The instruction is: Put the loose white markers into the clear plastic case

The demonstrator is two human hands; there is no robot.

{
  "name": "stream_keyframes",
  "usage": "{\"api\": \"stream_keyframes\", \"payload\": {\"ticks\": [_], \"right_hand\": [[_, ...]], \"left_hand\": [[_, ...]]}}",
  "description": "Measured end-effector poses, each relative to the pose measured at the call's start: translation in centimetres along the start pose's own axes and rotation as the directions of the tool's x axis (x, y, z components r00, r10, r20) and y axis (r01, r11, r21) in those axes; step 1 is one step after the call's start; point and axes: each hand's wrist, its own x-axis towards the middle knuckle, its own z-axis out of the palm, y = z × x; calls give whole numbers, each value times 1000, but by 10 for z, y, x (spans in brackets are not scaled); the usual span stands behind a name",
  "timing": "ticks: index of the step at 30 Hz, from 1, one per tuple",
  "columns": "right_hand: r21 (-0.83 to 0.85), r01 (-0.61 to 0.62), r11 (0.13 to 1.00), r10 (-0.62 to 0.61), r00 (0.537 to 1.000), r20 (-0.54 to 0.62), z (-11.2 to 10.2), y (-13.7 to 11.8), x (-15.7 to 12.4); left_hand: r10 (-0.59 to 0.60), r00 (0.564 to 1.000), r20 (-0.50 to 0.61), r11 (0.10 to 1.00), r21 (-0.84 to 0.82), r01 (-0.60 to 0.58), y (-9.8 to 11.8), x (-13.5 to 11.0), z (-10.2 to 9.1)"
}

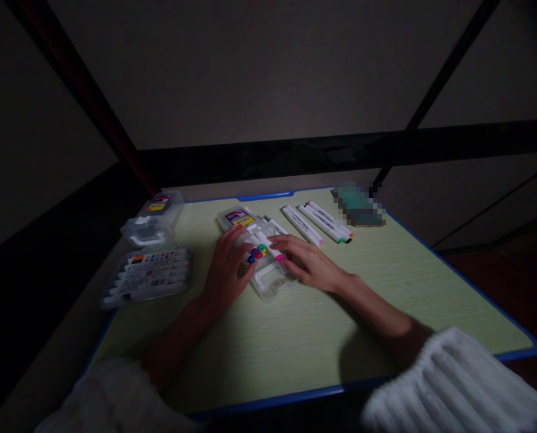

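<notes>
A clear plastic marker case (268,279) lies open in the middle of the pale green table (295,349), with several markers whose coloured caps (258,252) show. My left hand (225,270) rests against the case's left side, fingers curled on it by the caps. My right hand (311,264) lies over the case's right side, fingers stretched toward the markers and touching a pink-tipped marker (275,249). Whether the fingers pinch that marker is unclear.
Three loose white markers (317,222) lie behind my right hand. At the left stand a full clear marker case (148,276) and another closed case (153,219). A blurred teal object (358,207) sits at the back right. The table has a blue edge.
</notes>
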Motion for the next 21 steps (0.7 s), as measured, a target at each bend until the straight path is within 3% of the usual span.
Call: {"api": "stream_keyframes", "payload": {"ticks": [16, 21], "right_hand": [[-9, -85, 996, 85, 996, 13, -1, -4, 2], [-18, -41, 999, 41, 999, -30, 1, -4, 2]], "left_hand": [[-2, 1000, 8, 1000, 5, 2, 0, 0, 1], [-6, 1000, 3, 1000, 12, 6, 0, 0, 1]]}}
